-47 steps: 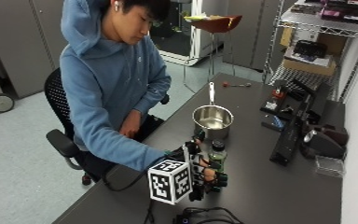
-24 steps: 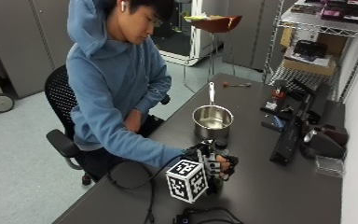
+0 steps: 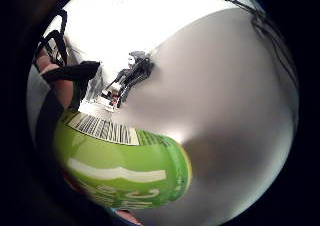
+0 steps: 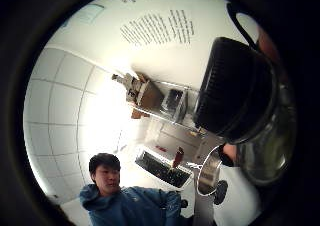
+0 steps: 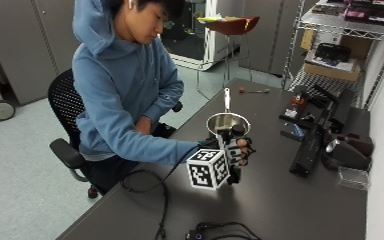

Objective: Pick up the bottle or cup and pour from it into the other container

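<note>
Our gloved right hand [image 5: 235,152] wraps the green-labelled bottle [image 3: 125,168], black cap [image 4: 232,91] on, lifted off the table [image 5: 292,200] beside the steel saucepan [image 5: 226,122]. The bottle looks rigid, slick plastic; we judge mid-label holds best.

You're in a light blue hooded sweatshirt [image 5: 122,95], hood down behind your neck, long sleeves reaching the wrists, and dark trousers below it. A white earbud [image 5: 131,4] sits in your ear. Your right hand [image 5: 235,152] wears a black glove with black straps and pale plastic pieces across the fingers.
</note>
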